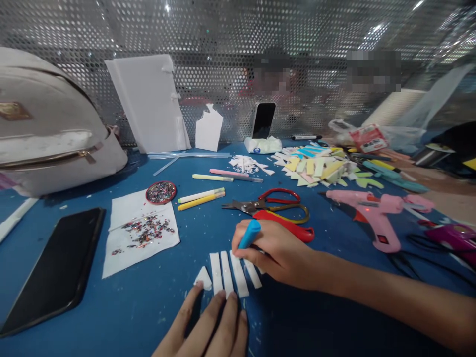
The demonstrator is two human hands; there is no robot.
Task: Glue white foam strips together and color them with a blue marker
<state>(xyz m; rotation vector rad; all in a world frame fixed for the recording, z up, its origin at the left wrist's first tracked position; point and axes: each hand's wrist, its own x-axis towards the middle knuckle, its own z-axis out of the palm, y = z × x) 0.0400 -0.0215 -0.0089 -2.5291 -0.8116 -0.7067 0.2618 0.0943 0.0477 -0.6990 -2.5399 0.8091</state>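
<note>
My right hand [273,250] grips a blue marker [249,234], its tip down on a row of white foam strips [227,271] lying on the blue table [148,307]. My left hand [208,325] lies flat at the near edge, fingers stretched out, with the fingertips pressing the near ends of the strips. A small white triangular scrap [203,275] sits just left of the strips.
Scissors with red and yellow handles [277,208] lie right behind my right hand, a pink glue gun [372,213] to the right. A black phone [55,267], paper with glitter [139,233], coloured markers [203,197], a foam-piece pile [316,166] and a white bag [48,129] surround them. People sit behind the mesh.
</note>
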